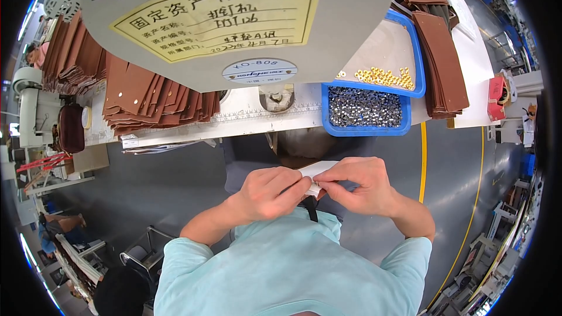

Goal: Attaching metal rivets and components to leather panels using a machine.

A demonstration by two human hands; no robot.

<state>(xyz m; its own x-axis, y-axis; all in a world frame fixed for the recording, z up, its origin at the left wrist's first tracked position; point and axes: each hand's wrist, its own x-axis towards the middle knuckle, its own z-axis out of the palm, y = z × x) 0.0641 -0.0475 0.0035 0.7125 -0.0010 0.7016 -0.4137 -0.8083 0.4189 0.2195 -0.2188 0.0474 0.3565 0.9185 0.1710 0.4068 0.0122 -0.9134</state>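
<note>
Both hands meet low in front of my chest, over my lap. My left hand [274,190] and my right hand [358,184] pinch a small white folded piece [316,169] between their fingertips. A dark strap hangs just below the hands. Above them stands the grey machine head [234,52] with a yellow label and a round metal part under it.
A white worktable [246,122] carries fanned stacks of brown leather pieces [152,99] on the left and more brown pieces [445,64] on the right. A blue tray [366,131] holds dark rivets, and a second blue tray [417,52] holds gold eyelets. Grey floor with yellow lines lies to the right.
</note>
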